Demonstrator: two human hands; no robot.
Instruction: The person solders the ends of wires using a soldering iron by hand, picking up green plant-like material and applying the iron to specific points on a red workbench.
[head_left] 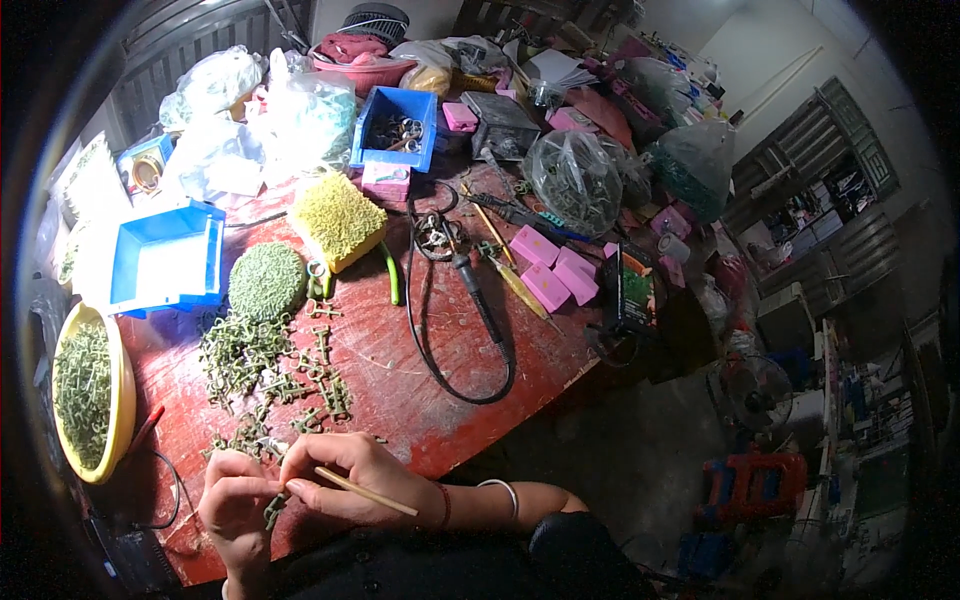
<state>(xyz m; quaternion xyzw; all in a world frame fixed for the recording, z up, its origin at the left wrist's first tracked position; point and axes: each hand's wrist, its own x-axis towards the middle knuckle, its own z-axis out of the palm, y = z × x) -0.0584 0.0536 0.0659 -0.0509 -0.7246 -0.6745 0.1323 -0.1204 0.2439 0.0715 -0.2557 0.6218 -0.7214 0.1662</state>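
Observation:
My left hand [236, 500] is at the near edge of the red table, its fingers pinched together. They hold a small dark green piece [273, 511] that hangs below the fingertips. My right hand [345, 478] meets it fingertip to fingertip and grips a thin wooden stick [368, 491]; the stick's working end is hidden by the fingers. Just beyond both hands lies a loose heap of small green pieces [245, 350], spreading toward me. Behind the heap stands a round green block [267, 281] with a bumpy, tightly packed top.
A yellow bowl [128, 400] of green pieces stands left. Farther back are a blue bin [215, 250], a yellow studded block [350, 225] and another blue bin [427, 140]. A corded pen-like tool [478, 297] and pink blocks [545, 287] lie right, before the table's edge [520, 425].

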